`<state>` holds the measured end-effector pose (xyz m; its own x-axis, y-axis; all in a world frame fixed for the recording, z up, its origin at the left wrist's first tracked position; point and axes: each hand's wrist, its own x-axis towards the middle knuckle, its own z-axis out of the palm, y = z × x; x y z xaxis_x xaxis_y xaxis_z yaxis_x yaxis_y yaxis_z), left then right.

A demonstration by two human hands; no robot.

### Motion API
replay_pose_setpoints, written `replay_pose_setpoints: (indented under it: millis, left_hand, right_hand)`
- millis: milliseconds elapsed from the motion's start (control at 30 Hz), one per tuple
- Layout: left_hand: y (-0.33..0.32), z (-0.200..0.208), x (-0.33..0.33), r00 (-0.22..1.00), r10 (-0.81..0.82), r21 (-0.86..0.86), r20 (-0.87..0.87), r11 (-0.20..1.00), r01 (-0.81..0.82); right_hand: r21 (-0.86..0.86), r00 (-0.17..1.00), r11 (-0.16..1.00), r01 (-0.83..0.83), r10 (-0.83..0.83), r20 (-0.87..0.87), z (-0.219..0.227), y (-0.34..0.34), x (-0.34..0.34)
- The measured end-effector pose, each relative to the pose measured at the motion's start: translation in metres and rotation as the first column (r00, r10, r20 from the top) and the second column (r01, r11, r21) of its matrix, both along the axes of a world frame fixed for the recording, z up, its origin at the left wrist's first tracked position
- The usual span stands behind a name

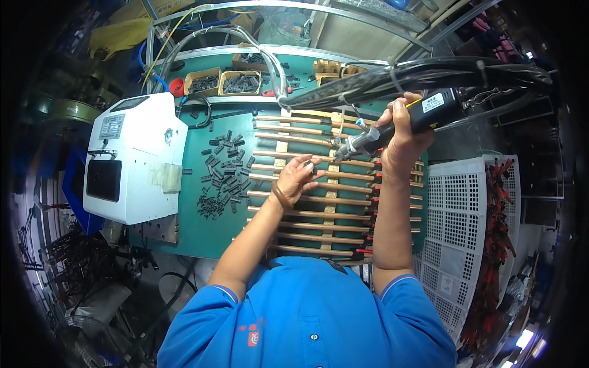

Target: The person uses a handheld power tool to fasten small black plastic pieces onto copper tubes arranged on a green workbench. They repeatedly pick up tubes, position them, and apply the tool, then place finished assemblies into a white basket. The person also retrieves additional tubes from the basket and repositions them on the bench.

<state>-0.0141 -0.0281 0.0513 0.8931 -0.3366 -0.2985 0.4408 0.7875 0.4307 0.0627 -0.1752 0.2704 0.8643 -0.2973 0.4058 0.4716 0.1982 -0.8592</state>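
My right hand [405,138] is wrapped round a black handheld power screwdriver [429,113] with a metal nose and hoses. Its nose [350,149] points down and left at one of several copper-coloured rods [350,175], which lie side by side across wooden strips [331,202]. Over the rods, just left of the nose, my left hand [297,179] is closed with fingers curled; a small dark piece [308,165] shows at its fingertips, too small to name. Whether the nose touches the rod I cannot tell. Black and red fittings [373,208] sit toward the rods' right ends.
Loose black plastic parts [227,162] and a heap of small pieces [210,204] lie on the green table [190,236]. A white machine [132,162] stands left. Cardboard boxes of parts [240,83] stand behind. Thick hoses [392,80] hang across; a white crate [451,239] is right.
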Motion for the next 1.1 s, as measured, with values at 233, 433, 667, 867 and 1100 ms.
replay_pose_setpoints:
  millis: [233,433,667,867,1100]
  left_hand:
    - [0.000,0.000,0.009,1.000,-0.002,-0.157,-0.017,0.988,0.000]
    - [-0.003,0.003,0.017,0.999,-0.037,-0.215,-0.022,0.976,0.032]
    - [0.004,-0.013,0.025,0.998,-0.061,-0.003,0.027,0.998,0.061]
    - [0.006,-0.003,0.034,0.993,-0.058,0.124,-0.102,0.990,0.070]
    - [0.003,-0.001,0.046,0.991,-0.046,0.205,-0.127,0.976,0.071]
  right_hand:
    - [-0.019,1.000,1.000,0.011,-0.011,-0.018,0.002,0.004,-0.005]
    - [-0.019,1.000,1.000,-0.009,0.009,-0.004,-0.004,-0.005,0.001]
    - [-0.044,1.000,0.999,-0.007,0.008,0.029,-0.004,-0.012,0.001]
    - [-0.048,1.000,0.999,0.007,-0.006,0.017,-0.006,-0.014,0.005]
    - [0.009,0.998,1.000,0.013,-0.014,0.061,-0.013,-0.006,0.009]
